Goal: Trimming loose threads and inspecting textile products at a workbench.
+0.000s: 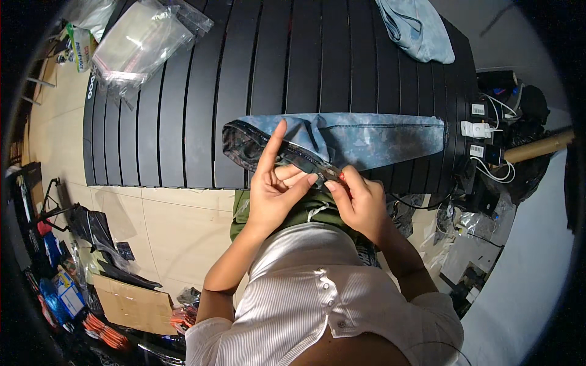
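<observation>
From the head camera we look down on a black slatted table (183, 110) with a pair of folded jeans (366, 139) lying across its near edge, the legs running out to the right and the waistband (256, 146) at the left, just in front of us.

Our left hand (278, 192) sits at the waistband. Its index finger (271, 143) is stretched straight up along the denim, the other fingers are curled, and the thumb presses toward the waistband edge where the two hands meet. Our right hand (360, 201) comes in from the right; its thumb and forefinger are pressed together, pinching the waistband edge close to the left thumb. The two hands are almost touching there. What exactly sits between the fingertips is too small to tell.

At the far left corner of the table lies a heap of clear plastic bags (143, 43). At the far right corner lies a second denim piece (418, 27), lighter blue, well apart from the jeans. Beyond the table's right end we see white chargers (476, 129) with cables and a cardboard tube (540, 147). On the floor at lower left there is a cardboard box (131, 302).
</observation>
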A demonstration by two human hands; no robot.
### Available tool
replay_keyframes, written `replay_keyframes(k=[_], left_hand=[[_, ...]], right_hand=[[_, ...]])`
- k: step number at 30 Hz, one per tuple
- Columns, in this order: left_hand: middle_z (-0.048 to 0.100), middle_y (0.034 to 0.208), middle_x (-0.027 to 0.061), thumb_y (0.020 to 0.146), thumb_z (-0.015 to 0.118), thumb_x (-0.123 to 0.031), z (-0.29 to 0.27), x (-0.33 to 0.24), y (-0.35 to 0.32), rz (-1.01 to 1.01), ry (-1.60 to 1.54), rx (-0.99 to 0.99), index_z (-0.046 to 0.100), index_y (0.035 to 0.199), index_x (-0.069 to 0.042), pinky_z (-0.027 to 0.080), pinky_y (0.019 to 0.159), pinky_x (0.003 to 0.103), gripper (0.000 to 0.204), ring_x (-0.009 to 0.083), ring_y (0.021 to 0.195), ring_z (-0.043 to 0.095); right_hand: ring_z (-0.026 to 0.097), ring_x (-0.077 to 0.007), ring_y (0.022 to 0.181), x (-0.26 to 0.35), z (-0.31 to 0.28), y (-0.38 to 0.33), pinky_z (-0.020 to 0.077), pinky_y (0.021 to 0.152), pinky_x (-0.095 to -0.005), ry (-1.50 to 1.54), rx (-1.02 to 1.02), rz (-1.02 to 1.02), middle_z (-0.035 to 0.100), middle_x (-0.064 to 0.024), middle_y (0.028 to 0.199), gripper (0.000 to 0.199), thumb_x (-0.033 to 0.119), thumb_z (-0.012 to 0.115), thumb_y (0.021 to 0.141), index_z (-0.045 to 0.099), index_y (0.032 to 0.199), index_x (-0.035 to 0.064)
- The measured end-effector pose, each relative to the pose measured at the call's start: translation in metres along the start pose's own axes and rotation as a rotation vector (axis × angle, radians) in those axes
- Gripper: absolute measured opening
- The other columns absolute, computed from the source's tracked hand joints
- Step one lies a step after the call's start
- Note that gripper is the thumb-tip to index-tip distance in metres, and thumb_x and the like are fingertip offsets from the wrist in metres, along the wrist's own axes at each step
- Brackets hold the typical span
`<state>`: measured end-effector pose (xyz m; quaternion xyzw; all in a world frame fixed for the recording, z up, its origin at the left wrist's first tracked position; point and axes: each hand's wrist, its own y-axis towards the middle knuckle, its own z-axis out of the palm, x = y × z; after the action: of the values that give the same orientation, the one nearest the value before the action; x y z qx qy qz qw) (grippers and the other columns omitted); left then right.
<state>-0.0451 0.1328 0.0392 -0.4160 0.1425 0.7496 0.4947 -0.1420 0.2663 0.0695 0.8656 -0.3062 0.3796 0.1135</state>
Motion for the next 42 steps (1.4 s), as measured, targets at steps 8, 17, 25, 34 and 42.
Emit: replay_keyframes(k=[8, 17, 25, 34, 42], left_hand=[[0.062, 0.1, 0.0144, 0.078, 0.05, 0.017, 0.002, -0.002, 0.0, 0.016, -0.013, 0.043, 0.004, 0.144, -0.011, 0.047, 0.082, 0.023, 0.085, 0.0136, 0.093, 0.059], [0.06, 0.105, 0.0157, 0.078, 0.049, 0.019, 0.0, -0.001, 0.001, 0.026, -0.02, 0.062, 0.001, 0.144, -0.011, 0.046, 0.085, 0.024, 0.087, 0.0144, 0.096, 0.059], [0.06, 0.108, 0.0172, 0.077, 0.05, 0.019, 0.001, 0.0, -0.001, 0.035, -0.009, 0.066, 0.001, 0.143, -0.01, 0.045, 0.086, 0.024, 0.087, 0.0152, 0.099, 0.058], [0.043, 0.069, -0.0081, 0.081, 0.06, 0.006, 0.0, -0.002, -0.001, -0.07, 0.208, -0.087, 0.051, 0.122, -0.001, 0.037, 0.065, 0.012, 0.043, -0.0011, 0.063, 0.041], [0.057, 0.074, -0.0027, 0.082, 0.059, 0.004, 0.005, -0.007, -0.001, -0.09, -0.01, -0.155, 0.049, 0.122, -0.002, 0.053, 0.069, 0.021, 0.042, 0.0036, 0.069, 0.056]], right_hand=[[0.054, -0.0219, 0.045, 0.005, -0.001, 0.004, 0.0393, 0.044, -0.0288, 0.013, 0.024, 0.003, 0.052, -0.012, 0.056, 0.018, 0.013, 0.06, 0.084, 0.048, 0.08, 0.0005], [0.055, -0.0197, 0.047, -0.003, -0.001, 0.002, 0.0402, 0.045, -0.0275, 0.033, 0.034, -0.019, 0.053, -0.0116, 0.058, 0.018, 0.013, 0.06, 0.084, 0.048, 0.081, 0.0002], [0.053, -0.0216, 0.045, 0.001, -0.001, 0.005, 0.0391, 0.044, -0.0287, -0.015, 0.007, -0.058, 0.051, -0.0113, 0.055, 0.017, 0.013, 0.06, 0.084, 0.048, 0.079, 0.0008], [0.053, -0.0218, 0.046, -0.005, -0.002, 0.0, 0.0402, 0.045, -0.0283, 0.004, -0.014, -0.057, 0.051, -0.0112, 0.057, 0.02, 0.015, 0.061, 0.083, 0.047, 0.08, 0.001], [0.052, -0.0204, 0.048, -0.01, -0.002, -0.005, 0.041, 0.048, -0.027, 0.045, 0.008, -0.023, 0.051, -0.0102, 0.06, 0.021, 0.013, 0.062, 0.082, 0.046, 0.08, 0.0002]])
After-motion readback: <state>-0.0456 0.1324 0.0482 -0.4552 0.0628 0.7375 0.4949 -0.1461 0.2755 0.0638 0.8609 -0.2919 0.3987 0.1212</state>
